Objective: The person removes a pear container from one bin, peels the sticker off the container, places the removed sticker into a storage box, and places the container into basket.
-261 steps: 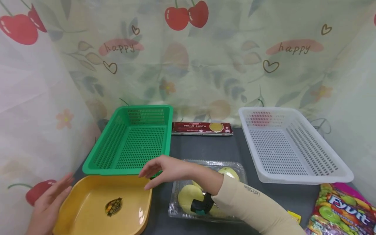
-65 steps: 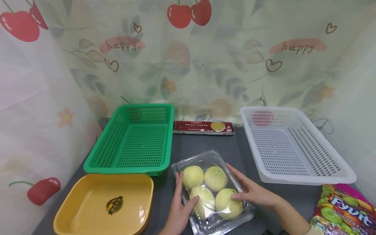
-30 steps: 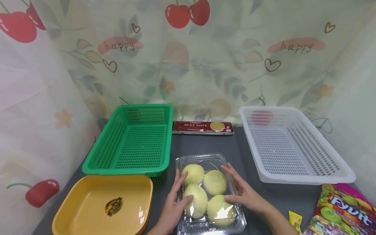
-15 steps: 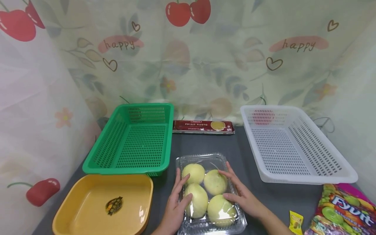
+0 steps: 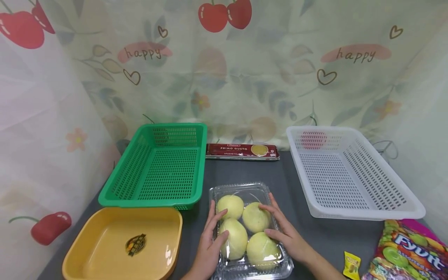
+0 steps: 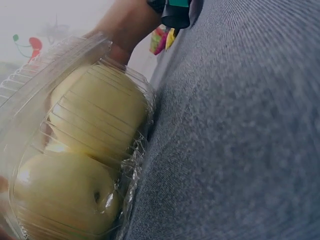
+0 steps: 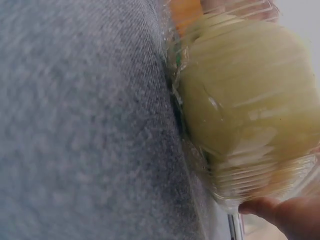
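Observation:
A clear plastic clamshell box (image 5: 241, 189) lies on the dark table at the front middle. Inside it are several round, pale yellow fruits (image 5: 233, 239). My left hand (image 5: 207, 247) holds its left side, fingers along the edge and thumb over the lid. On the opposite side my right hand (image 5: 287, 233) grips the box the same way, index finger and thumb on the lid. The left wrist view shows the ribbed box wall close up with two fruits (image 6: 100, 110). In the right wrist view, fingertips (image 7: 265, 207) touch the box's far end, and its underside sits close on the cloth.
A yellow basin (image 5: 108, 258) and a green basket (image 5: 150, 203) stand at left. At right are a white basket (image 5: 367, 214), a Fyvit candy bag (image 5: 416, 249) and a small yellow wrapped candy (image 5: 351, 265). A red spaghetti pack (image 5: 241, 151) lies against the back curtain.
Earlier both hands were over by the yellow basin at left. They then took hold of the box, which stood turned at an angle, and straightened it. Over the last half second almost nothing moves.

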`<state>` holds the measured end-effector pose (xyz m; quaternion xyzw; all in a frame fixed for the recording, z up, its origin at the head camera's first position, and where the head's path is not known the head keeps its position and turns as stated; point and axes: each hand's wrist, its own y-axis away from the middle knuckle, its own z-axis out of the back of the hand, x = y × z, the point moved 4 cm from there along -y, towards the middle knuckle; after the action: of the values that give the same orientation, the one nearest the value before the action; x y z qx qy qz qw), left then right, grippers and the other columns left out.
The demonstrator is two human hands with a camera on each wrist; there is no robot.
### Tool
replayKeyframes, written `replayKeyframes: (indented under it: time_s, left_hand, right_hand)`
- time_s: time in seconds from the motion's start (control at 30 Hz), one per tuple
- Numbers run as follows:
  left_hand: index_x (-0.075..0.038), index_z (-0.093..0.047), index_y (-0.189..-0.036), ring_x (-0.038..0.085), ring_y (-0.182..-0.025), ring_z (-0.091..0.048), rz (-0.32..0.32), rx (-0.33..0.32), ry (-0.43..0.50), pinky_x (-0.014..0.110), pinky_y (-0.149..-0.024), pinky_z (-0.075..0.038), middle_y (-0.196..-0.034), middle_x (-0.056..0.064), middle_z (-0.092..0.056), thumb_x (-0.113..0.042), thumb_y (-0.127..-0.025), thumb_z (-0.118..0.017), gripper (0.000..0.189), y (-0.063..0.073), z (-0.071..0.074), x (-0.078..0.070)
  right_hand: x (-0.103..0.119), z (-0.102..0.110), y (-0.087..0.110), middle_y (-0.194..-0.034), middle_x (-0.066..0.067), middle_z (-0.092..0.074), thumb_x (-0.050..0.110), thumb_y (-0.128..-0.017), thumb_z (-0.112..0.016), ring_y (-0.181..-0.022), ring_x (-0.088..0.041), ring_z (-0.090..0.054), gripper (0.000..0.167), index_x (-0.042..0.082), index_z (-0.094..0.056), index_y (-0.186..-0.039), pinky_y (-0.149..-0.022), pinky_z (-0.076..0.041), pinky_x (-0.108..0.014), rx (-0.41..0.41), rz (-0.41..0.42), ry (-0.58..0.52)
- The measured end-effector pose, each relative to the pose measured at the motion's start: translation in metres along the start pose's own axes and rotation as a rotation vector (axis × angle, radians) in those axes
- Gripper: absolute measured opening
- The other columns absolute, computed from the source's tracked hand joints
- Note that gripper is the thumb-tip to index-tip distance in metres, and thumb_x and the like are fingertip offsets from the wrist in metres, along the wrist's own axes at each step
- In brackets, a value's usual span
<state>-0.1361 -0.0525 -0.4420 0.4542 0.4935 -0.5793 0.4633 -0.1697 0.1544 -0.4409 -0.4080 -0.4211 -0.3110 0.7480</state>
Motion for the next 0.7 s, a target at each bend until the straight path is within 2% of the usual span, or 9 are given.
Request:
replayKeyframes:
  time_s: [0.07, 0.1, 0.2, 0.27, 0.33, 0.37, 0.47, 0.6, 0.7]
  left_hand:
    - [-0.010, -0.047, -0.133, 0.033, -0.144, 0.003, 0.007, -0.006, 0.003, 0.059, -0.112, -0.007, -0.158, 0.008, 0.002, -0.004, -0.091, -0.048, 0.043, 0.000, 0.000, 0.000]
    - [-0.010, -0.047, -0.133, 0.032, -0.145, 0.003, 0.015, -0.008, 0.005, 0.057, -0.113, -0.007, -0.158, 0.007, 0.002, -0.003, -0.090, -0.048, 0.043, 0.000, 0.000, 0.000]
    - [-0.010, -0.047, -0.133, 0.032, -0.145, 0.002, 0.027, -0.012, 0.007, 0.055, -0.113, -0.008, -0.159, 0.007, 0.002, -0.003, -0.090, -0.048, 0.043, 0.000, 0.000, 0.000]
    - [-0.010, -0.047, -0.133, 0.031, -0.145, 0.002, 0.033, -0.014, 0.013, 0.053, -0.113, -0.008, -0.159, 0.006, 0.001, -0.003, -0.090, -0.048, 0.044, 0.001, -0.001, -0.001]
    - [-0.009, -0.047, -0.133, 0.031, -0.145, 0.002, 0.029, -0.017, 0.018, 0.052, -0.113, -0.008, -0.159, 0.007, 0.001, -0.002, -0.089, -0.048, 0.044, 0.001, -0.001, -0.002]
    - [-0.009, -0.047, -0.132, 0.031, -0.145, 0.002, 0.026, -0.018, 0.021, 0.053, -0.113, -0.008, -0.158, 0.007, 0.001, -0.002, -0.089, -0.048, 0.044, 0.002, -0.001, -0.003]
    - [-0.009, -0.048, -0.132, 0.032, -0.145, 0.002, 0.019, -0.019, 0.033, 0.054, -0.113, -0.007, -0.158, 0.007, 0.001, -0.001, -0.089, -0.047, 0.043, 0.002, -0.001, -0.007]
    - [-0.009, -0.048, -0.132, 0.032, -0.145, 0.003, 0.019, -0.019, 0.049, 0.056, -0.113, -0.005, -0.159, 0.006, 0.002, -0.002, -0.090, -0.047, 0.043, 0.003, 0.000, -0.013]
    - [-0.008, -0.048, -0.131, 0.034, -0.144, 0.002, 0.014, -0.019, 0.055, 0.059, -0.112, -0.004, -0.158, 0.008, 0.001, -0.002, -0.089, -0.047, 0.042, 0.004, 0.002, -0.019]
  right_hand:
    - [0.000, 0.000, 0.000, -0.153, -0.028, 0.009, 0.000, -0.088, -0.049, -0.138, 0.012, 0.003, 0.049, 0.002, -0.039, -0.136, -0.108, -0.003, -0.009, -0.010, 0.005, 0.001]
    - [0.001, 0.000, 0.001, -0.153, -0.028, 0.009, 0.000, -0.088, -0.049, -0.138, 0.011, 0.003, 0.049, 0.002, -0.040, -0.136, -0.102, -0.004, -0.002, -0.014, 0.004, 0.004]
    - [0.002, 0.000, 0.001, -0.153, -0.027, 0.008, 0.000, -0.088, -0.049, -0.138, 0.012, 0.001, 0.049, 0.002, -0.040, -0.135, -0.116, 0.000, -0.033, -0.027, -0.008, 0.001]
    - [0.004, 0.000, 0.001, -0.154, -0.026, 0.007, 0.001, -0.088, -0.049, -0.137, 0.013, 0.001, 0.049, 0.004, -0.041, -0.135, -0.111, 0.004, -0.056, -0.033, -0.026, -0.001]
    - [0.006, 0.000, 0.002, -0.154, -0.024, 0.007, 0.001, -0.088, -0.049, -0.137, 0.013, 0.001, 0.049, 0.005, -0.041, -0.136, -0.103, 0.007, -0.066, -0.039, -0.037, -0.008]
    - [0.006, 0.000, 0.002, -0.155, -0.024, 0.007, 0.002, -0.088, -0.049, -0.137, 0.012, 0.001, 0.049, 0.005, -0.041, -0.136, -0.108, 0.006, -0.059, -0.041, -0.041, -0.006]
    - [0.010, 0.000, 0.002, -0.154, -0.025, 0.006, 0.002, -0.088, -0.049, -0.139, 0.010, 0.001, 0.048, 0.004, -0.041, -0.135, -0.108, 0.006, -0.056, -0.047, -0.032, -0.001]
    - [0.018, 0.001, 0.001, -0.154, -0.027, 0.006, 0.001, -0.087, -0.050, -0.138, 0.012, 0.000, 0.048, 0.002, -0.042, -0.134, -0.098, 0.006, -0.072, -0.052, -0.010, 0.010]
    - [0.024, 0.001, 0.000, -0.153, -0.028, 0.006, 0.001, -0.087, -0.050, -0.136, 0.014, 0.000, 0.047, 0.002, -0.042, -0.134, -0.096, 0.006, -0.076, -0.053, -0.016, 0.012]
